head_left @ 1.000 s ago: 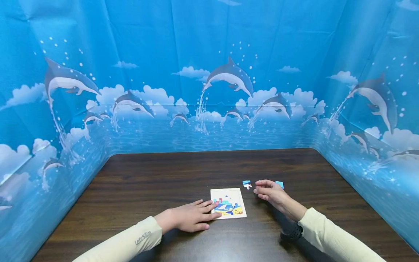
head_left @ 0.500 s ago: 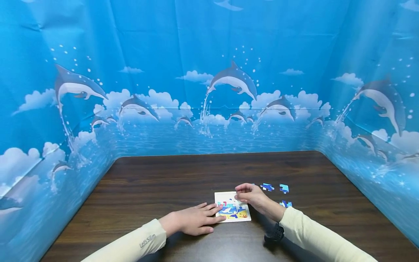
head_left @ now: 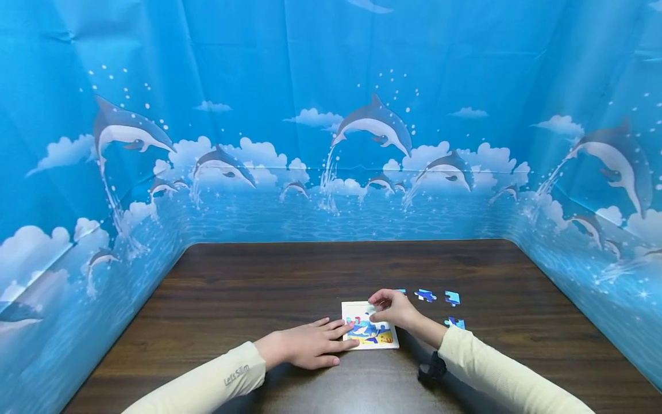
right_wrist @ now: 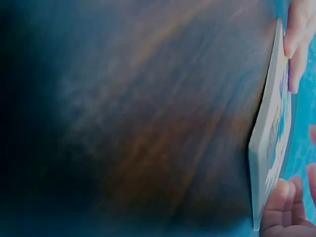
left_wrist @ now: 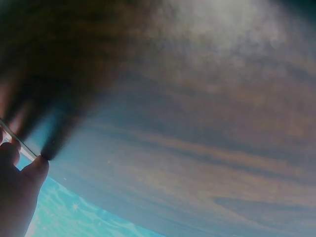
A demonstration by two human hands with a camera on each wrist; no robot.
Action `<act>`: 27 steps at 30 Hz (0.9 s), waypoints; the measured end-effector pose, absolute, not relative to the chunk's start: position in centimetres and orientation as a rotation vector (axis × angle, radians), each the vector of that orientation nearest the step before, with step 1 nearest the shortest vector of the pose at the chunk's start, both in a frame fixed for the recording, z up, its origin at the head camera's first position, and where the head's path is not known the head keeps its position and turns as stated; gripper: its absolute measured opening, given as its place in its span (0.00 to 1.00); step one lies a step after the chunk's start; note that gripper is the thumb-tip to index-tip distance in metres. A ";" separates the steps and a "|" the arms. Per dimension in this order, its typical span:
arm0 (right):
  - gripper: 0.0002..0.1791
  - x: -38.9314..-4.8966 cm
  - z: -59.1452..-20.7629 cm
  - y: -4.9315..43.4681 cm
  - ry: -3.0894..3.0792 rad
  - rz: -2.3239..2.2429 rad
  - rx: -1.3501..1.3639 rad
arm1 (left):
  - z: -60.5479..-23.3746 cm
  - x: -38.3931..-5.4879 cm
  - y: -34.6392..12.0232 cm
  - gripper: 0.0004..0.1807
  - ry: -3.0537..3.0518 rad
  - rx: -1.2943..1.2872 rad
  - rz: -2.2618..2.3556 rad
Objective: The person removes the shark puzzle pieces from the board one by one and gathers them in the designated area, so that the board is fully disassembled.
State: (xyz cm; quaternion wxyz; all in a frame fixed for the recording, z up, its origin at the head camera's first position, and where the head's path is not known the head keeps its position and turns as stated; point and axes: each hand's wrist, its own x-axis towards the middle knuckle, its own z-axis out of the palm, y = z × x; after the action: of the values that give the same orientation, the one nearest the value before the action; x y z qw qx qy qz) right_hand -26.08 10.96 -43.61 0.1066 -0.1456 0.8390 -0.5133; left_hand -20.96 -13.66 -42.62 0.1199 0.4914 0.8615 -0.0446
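A small square jigsaw puzzle board with a pale frame and a partly filled sea picture lies on the dark table. My left hand rests flat, its straight fingers over the board's left edge and its thumb on the table. My right hand is over the board's upper right part, thumb and fingers bent in a pinch around a puzzle piece that the fingers mostly hide. In the right wrist view the board appears edge-on, with fingertips close at its near end.
Loose blue puzzle pieces lie on the table beyond and right of the right hand: one near its knuckles, one farther right and one by the sleeve. Another peeks out behind the hand. A blue dolphin-print curtain encloses the table.
My right hand has moved left from beside the loose pieces to over the board, uncovering several of them. The left hand stays on the board's left edge. The view has shifted slightly.
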 end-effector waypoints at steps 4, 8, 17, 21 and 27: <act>0.20 -26.0 -43.7 10.8 2.594 -1.295 -0.555 | -42.7 -21.1 -13.7 0.28 2.498 1.434 -0.111; 0.24 -26.0 -43.6 10.5 2.673 -1.134 -0.655 | -42.5 -21.1 -13.6 0.28 2.500 1.431 -0.117; 0.24 -25.8 -43.2 9.8 2.722 -0.997 -0.733 | -42.5 -20.6 -13.7 0.28 2.535 1.438 -0.146; 0.23 -25.9 -43.2 9.7 2.709 -0.984 -0.698 | -42.5 -20.1 -14.0 0.29 2.528 1.455 -0.167; 0.22 -25.9 -42.9 9.6 2.698 -0.974 -0.615 | -42.5 -19.6 -14.0 0.29 2.515 1.508 -0.201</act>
State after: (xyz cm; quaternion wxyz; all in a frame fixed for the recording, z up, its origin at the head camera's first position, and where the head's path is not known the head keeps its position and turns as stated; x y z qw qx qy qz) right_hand -25.88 9.60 -42.90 0.1038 -0.2087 0.9147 -0.3302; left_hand -19.55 -14.05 -42.47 0.1010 0.5104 0.8512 -0.0679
